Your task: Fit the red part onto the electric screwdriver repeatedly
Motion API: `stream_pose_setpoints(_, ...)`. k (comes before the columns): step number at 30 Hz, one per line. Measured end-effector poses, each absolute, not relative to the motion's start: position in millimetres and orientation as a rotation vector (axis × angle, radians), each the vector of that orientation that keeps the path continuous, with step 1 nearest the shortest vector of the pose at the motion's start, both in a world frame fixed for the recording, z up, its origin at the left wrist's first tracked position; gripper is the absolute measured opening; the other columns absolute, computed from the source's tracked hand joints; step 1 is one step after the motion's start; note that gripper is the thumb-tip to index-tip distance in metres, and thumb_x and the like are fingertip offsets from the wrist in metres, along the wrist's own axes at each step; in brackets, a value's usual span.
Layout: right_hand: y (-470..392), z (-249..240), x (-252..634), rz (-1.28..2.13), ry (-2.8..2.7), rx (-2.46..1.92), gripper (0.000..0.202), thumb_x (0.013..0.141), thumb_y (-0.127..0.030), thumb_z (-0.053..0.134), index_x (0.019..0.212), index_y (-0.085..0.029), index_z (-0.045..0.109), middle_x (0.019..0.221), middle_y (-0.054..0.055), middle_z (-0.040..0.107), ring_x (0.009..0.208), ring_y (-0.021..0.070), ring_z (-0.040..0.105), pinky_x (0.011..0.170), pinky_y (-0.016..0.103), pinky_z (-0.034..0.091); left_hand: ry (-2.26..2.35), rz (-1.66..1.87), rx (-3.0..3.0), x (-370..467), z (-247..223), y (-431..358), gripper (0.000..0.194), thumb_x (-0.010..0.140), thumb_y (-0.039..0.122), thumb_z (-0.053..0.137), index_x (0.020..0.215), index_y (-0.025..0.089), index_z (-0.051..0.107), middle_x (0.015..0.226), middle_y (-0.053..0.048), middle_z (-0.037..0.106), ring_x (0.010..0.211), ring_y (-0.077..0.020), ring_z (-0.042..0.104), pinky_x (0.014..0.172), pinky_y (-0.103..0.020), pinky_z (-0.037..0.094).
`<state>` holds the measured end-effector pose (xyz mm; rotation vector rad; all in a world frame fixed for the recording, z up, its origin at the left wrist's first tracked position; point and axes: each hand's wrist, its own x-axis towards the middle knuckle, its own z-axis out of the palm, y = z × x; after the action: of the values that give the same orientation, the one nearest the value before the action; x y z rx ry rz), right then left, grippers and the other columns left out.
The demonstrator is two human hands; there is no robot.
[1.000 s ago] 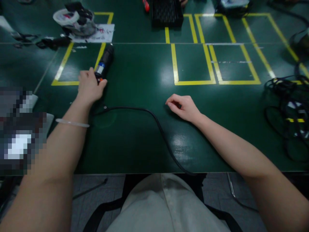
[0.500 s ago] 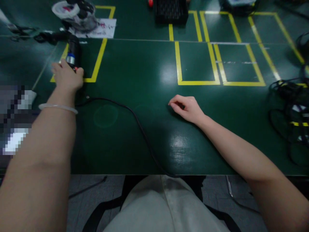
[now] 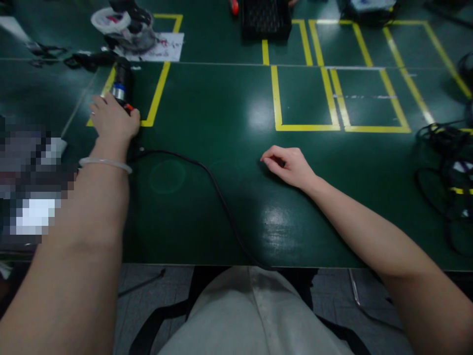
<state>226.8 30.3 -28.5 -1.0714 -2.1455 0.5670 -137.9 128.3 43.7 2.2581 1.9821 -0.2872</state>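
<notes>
At the left, my left hand (image 3: 114,117) lies over a black tool (image 3: 123,79) with a blue and silver band and a red part, its fingers around the near portion, which the hand mostly hides. The tool lies inside a yellow tape outline. A black cable (image 3: 216,185) runs from near my left wrist across the table to its front edge. My right hand (image 3: 287,165) rests on the green table (image 3: 207,113) right of the middle, fingers curled with thumb and fingertips together and nothing visible in them.
A clear container with a white tape roll (image 3: 111,20) stands on a paper (image 3: 170,47) at the back left. A black tray (image 3: 266,19) is at the back, with another person's fingertips at its right edge. Tangled black cables (image 3: 447,158) lie at the right.
The whole view has shifted slightly, so the table things appear a little farther right. My left hand stays at the tool, and my right hand keeps its curled pose.
</notes>
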Motion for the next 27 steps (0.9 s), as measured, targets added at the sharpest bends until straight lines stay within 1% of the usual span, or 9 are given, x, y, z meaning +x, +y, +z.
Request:
stream_pose_setpoints(5,31,-28,226,0.582,-2.145,-1.065,0.015,0.094,-0.026,0.056,0.087,-0.019,0.067,0.066,-0.002,0.062,0.055,0.0104,0.051,0.057,0.023,0.037,2.066,-0.16,2.203,-147,29,133,0.093,0.082,0.094,0.025,0.133,0.016,0.026,0.118,-0.007,0.048,0.141,-0.0297,0.015,0.097,-0.054,0.032)
stream_pose_setpoints(7,31,-28,226,0.582,-2.145,-1.063,0.015,0.094,-0.026,0.056,0.086,-0.019,0.067,0.066,-0.002,0.062,0.054,0.0102,0.051,0.057,0.023,0.037,2.249,0.003,2.104,-165,17,143,0.085,0.09,0.087,0.019,0.133,0.015,0.025,0.126,-0.008,0.046,0.14,-0.0286,0.017,0.1,-0.054,0.03)
stream_pose_setpoints(9,31,-28,225,0.58,-2.142,-1.061,0.015,0.094,-0.025,0.056,0.086,-0.019,0.067,0.066,-0.002,0.062,0.054,0.0101,0.051,0.056,0.023,0.037,2.443,0.154,1.967,-180,4,151,0.073,0.1,0.075,0.013,0.134,0.012,0.025,0.139,-0.009,0.039,0.137,-0.0263,0.024,0.105,-0.054,0.027)
stream_pose_setpoints(11,31,-28,225,0.58,-2.137,-1.065,0.015,0.093,-0.025,0.056,0.086,-0.018,0.068,0.066,-0.002,0.062,0.053,0.01,0.051,0.056,0.023,0.036,2.498,0.243,1.916,-186,-8,155,0.065,0.105,0.067,0.015,0.135,0.01,0.026,0.147,-0.011,0.032,0.135,-0.0254,0.029,0.108,-0.053,0.026)
stream_pose_setpoints(12,31,-28,224,0.581,-2.136,-1.068,0.015,0.093,-0.025,0.056,0.086,-0.018,0.068,0.065,-0.002,0.062,0.053,0.01,0.05,0.055,0.023,0.036,2.476,0.275,1.937,-185,-12,154,0.063,0.106,0.065,0.018,0.136,0.01,0.028,0.149,-0.012,0.031,0.135,-0.0261,0.031,0.109,-0.053,0.026)
stream_pose_setpoints(16,30,-27,224,0.585,-2.129,-1.075,0.016,0.094,-0.026,0.056,0.086,-0.019,0.068,0.065,-0.003,0.062,0.053,0.0102,0.05,0.055,0.023,0.036,2.342,0.446,2.053,-157,-18,140,0.066,0.105,0.065,0.026,0.139,0.01,0.037,0.145,-0.016,0.039,0.133,-0.032,0.036,0.105,-0.057,0.032)
stream_pose_setpoints(20,30,-28,225,0.591,-2.12,-1.079,0.016,0.094,-0.027,0.056,0.085,-0.019,0.068,0.064,-0.003,0.062,0.052,0.0104,0.051,0.054,0.023,0.036,2.167,0.502,2.173,-117,-19,119,0.068,0.103,0.065,0.028,0.142,0.011,0.044,0.14,-0.02,0.045,0.132,-0.0369,0.042,0.1,-0.056,0.039)
stream_pose_setpoints(23,31,-28,225,0.574,-2.131,-1.081,0.018,0.094,-0.027,0.056,0.084,-0.019,0.068,0.064,-0.002,0.062,0.052,0.0105,0.05,0.055,0.024,0.036,2.024,0.523,2.321,-87,-21,103,0.062,0.102,0.06,0.034,0.142,0.014,0.047,0.134,-0.022,0.05,0.128,-0.041,0.047,0.096,-0.054,0.044)
stream_pose_setpoints(27,31,-28,226,0.55,-2.151,-1.049,0.019,0.095,-0.026,0.055,0.082,-0.018,0.067,0.066,-0.002,0.063,0.054,0.0105,0.052,0.056,0.024,0.037,1.814,0.477,2.497,-46,-19,75,0.054,0.104,0.046,0.042,0.145,0.011,0.044,0.13,-0.023,0.053,0.121,-0.0419,0.053,0.094,-0.052,0.047)
